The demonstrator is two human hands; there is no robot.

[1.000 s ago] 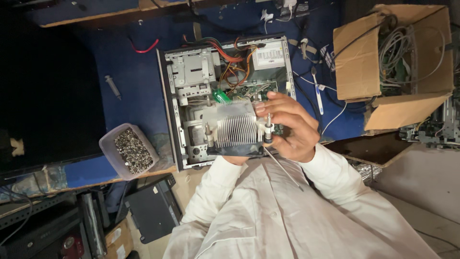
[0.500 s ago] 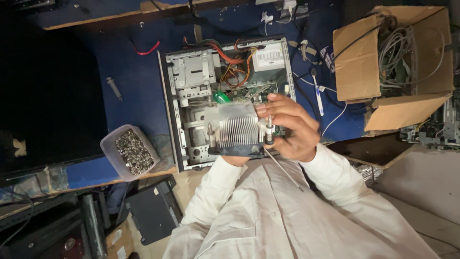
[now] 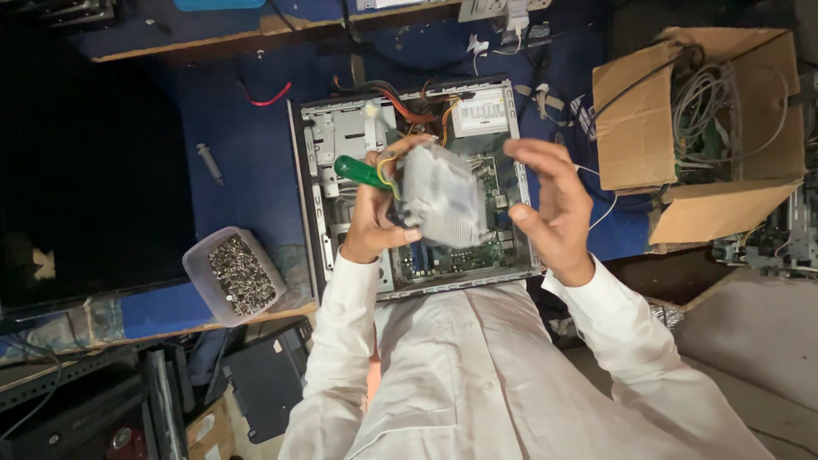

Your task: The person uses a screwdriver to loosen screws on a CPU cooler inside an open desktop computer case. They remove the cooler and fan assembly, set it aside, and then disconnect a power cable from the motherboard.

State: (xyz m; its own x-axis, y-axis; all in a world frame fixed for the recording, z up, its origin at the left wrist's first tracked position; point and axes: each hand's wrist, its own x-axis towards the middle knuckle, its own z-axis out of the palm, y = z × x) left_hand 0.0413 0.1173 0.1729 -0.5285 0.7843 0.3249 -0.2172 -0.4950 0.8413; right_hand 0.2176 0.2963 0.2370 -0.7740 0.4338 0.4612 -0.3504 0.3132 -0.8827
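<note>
Above open grey metal computer case [image 3: 317,204] on blue counter [image 3: 247,162]: finned grey metal heatsink [image 3: 441,204] lifted clear, gripped by left hand [image 3: 375,213] together with green-handled screwdriver [image 3: 362,172]. Right hand [image 3: 545,204] released, fingers spread just beside heatsink. Removal step judged underway; setting down clear of case judged next.

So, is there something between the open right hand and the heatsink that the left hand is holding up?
Nothing visible. The right hand is open beside the heatsink, with only a bare gap between them. The left hand holds the heatsink's other side, together with a green-handled screwdriver.
</note>
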